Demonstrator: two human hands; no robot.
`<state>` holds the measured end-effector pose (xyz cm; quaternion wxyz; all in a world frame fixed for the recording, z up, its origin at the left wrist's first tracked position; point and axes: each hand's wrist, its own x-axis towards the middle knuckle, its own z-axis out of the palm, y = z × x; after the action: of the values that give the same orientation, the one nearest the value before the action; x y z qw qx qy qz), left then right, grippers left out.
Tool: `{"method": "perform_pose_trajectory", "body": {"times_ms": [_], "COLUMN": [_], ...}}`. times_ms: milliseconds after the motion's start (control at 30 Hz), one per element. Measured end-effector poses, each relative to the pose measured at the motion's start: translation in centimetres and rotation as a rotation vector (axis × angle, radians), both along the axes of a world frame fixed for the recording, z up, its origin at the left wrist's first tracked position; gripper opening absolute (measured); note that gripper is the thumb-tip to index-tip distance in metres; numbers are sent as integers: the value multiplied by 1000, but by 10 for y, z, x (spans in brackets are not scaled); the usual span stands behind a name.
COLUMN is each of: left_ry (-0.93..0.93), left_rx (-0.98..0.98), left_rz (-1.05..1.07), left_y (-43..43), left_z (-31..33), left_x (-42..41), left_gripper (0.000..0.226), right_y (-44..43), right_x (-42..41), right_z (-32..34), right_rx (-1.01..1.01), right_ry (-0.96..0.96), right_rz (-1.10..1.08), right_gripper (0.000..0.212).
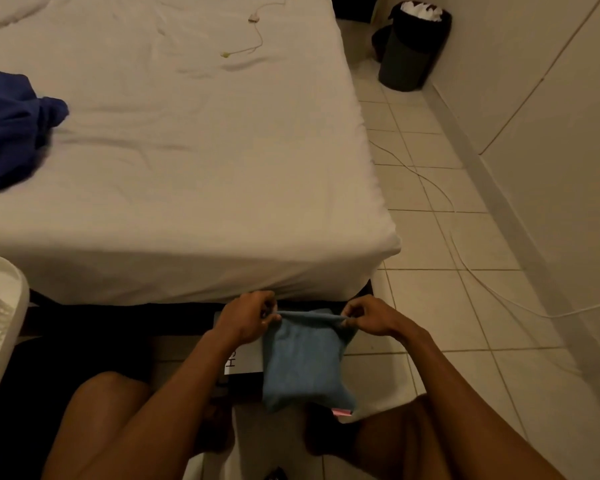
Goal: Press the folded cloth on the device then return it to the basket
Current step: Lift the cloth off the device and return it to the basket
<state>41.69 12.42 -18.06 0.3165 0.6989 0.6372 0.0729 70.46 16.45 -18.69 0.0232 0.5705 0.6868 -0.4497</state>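
Seemingly early on, the left hand (pixel 246 318) and right hand (pixel 368 317) pinched the blue cloth's (pixel 303 362) far edge over the device (pixel 243 358); pressing and the basket (pixel 0 327) return remained.

Two hands: left hand (pixel 246 320), right hand (pixel 371 318). Two bare legs: left leg (pixel 101 410), right leg (pixel 413 441). One blue cloth (pixel 303 362), with one pink tag (pixel 342 412). One grey device (pixel 245 358), two letters legible on it. One white basket (pixel 13 289). One bed (pixel 187 150). One dark garment (pixel 11 133). One black bin (pixel 409 53). Two cords: bed cord (pixel 260 36), floor cord (pixel 465 258).
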Motion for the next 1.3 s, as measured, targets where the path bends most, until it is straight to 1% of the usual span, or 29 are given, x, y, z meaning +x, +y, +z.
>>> {"method": "perform_pose_trajectory", "body": {"times_ms": [67,133,233,367,533,733,867,967,1033,1133,1233,1300], "left_ry": [-14,-21,-40,-102,-227,-282,-268,-232,-222,-203,-196,-169], "left_rx": [-10,-19,-55,-118,-177,-200,-205,-173,-142,-114,-79,-51], "left_rz": [0,16,44,97,143,147,144,108,66,13,-14,-34], "left_y": [0,1,4,8,8,11,6,6,6,-1,-15,-27], "left_z": [-2,-3,-4,-6,-8,-2,3,15,28,58,85,101], "left_x": [-2,-3,-3,-6,-9,-11,-12,-14,-14,-13,-14,-15], "left_gripper": [16,16,18,20,23,21,11,5,6,10,8,5], "right_y": [2,1,1,6,11,14,13,10,8,-1,-14,-26], "right_x": [-4,-10,-15,-14,-14,-17,-15,-13,-10,-7,-5,-3], "right_z": [-10,-20,-27,-31,-31,-28,-23,-10,7,37,72,95], "right_rx": [7,98,156,86,-30,-68,-26,31,69,97,123,163], "right_ry": [-31,-61,-41,-14,57,55,0,-18,-27,-37,-49,-70], "right_rz": [17,6,-19,-18,-124,-152,-141,-95,-71,-75,-65,-62], "right_gripper": [5,12,18,17,10,10,16,15,16,16,16,20]}}
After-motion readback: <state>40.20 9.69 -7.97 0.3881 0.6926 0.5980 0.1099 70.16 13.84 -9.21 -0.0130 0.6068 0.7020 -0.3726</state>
